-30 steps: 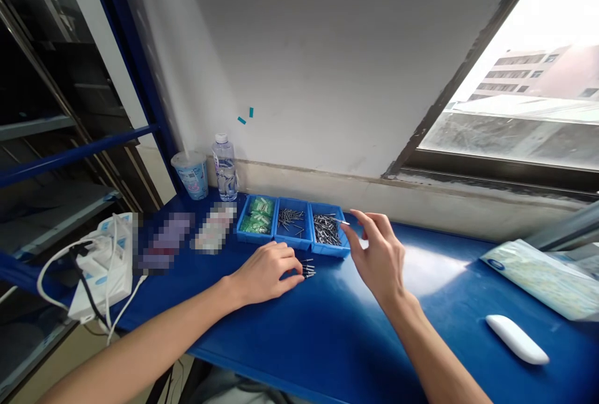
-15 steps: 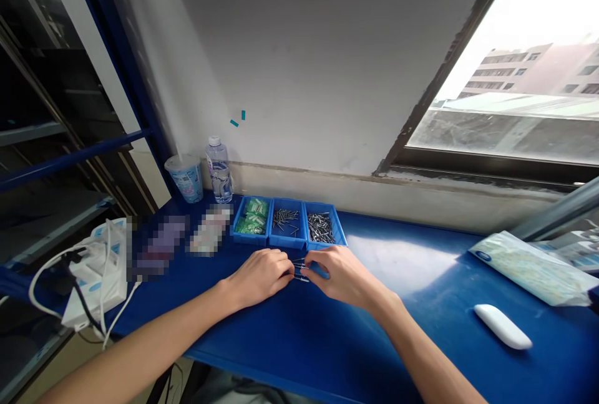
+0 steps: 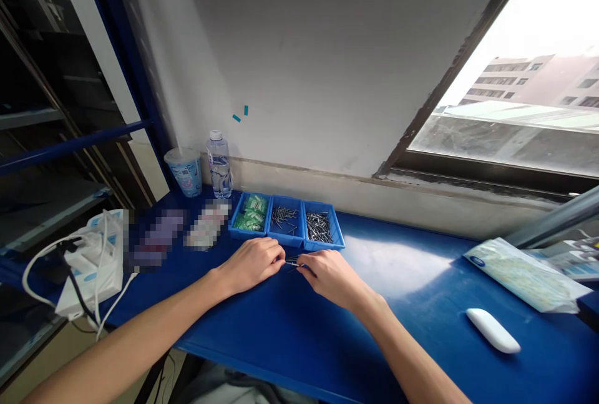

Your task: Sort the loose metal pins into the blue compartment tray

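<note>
Since the first frame, the right hand [image 3: 327,272] has come down from beside the right-hand bin to the desk, close to the left hand [image 3: 256,262]. From where I watch, a few thin metal pins [image 3: 292,261] lie in the narrow gap between the two, just in front of the bins. On the right, I see thumb and forefinger pinched together on the pins' near ends. On the left, the fingers are curled with the thumb tucked close, at the pins' other ends; whether they grip, I cannot tell. Both forearms reach in from the lower corners, slanting inward, palms down, wrists low over the blue desk [image 3: 262,335]. Behind the hands stand three blue bins in a touching row: the left bin [image 3: 246,234] holds green packets, the middle bin [image 3: 284,240] and the right bin [image 3: 324,246] loose metal pieces.
</note>
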`<state>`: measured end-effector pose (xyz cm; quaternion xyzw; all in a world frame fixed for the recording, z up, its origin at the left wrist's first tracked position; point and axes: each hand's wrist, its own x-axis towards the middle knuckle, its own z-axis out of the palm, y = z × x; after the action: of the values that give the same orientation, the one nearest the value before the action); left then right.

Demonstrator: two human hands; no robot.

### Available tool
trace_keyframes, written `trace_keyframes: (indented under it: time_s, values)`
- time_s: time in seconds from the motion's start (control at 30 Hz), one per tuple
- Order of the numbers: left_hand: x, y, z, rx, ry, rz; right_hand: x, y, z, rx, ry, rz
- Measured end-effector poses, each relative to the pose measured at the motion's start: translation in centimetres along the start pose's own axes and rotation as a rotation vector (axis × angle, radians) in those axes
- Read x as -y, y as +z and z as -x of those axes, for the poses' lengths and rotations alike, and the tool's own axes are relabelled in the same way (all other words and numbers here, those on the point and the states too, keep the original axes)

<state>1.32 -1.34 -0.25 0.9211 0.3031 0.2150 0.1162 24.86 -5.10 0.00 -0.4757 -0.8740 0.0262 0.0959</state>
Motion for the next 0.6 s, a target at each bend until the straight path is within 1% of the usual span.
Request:
trace_keyframes:
  time_s: [0.13, 0.27, 0.33, 0.43, 0.53, 0.6]
  values:
    - [0.01, -0.53, -0.08, -0.019, -0.023, 0.018, -0.09, 0.08, -0.12, -0.023, 0.003, -0.029]
    - [-0.02, -0.76, -0.05, -0.015, -0.049, 0.030, -0.06, -0.06, -0.07, -0.076, -0.022, -0.075]
    - [-0.03, -0.78, -0.01, -0.036, -0.048, 0.045, -0.07, -0.04, 0.00, -0.105, -0.038, -0.095]
    - [-0.03, -0.73, 0.00, -0.055, -0.006, 0.078, -0.02, 0.07, 0.09, -0.167, -0.066, -0.122]
    - [-0.02, -0.65, -0.05, -0.022, 0.042, 0.093, 0.20, 0.11, 0.11, -0.204, -0.096, -0.130]
    - [-0.01, -0.63, -0.07, -0.010, 0.050, 0.090, 0.43, 0.15, 0.06, -0.216, -0.113, -0.119]
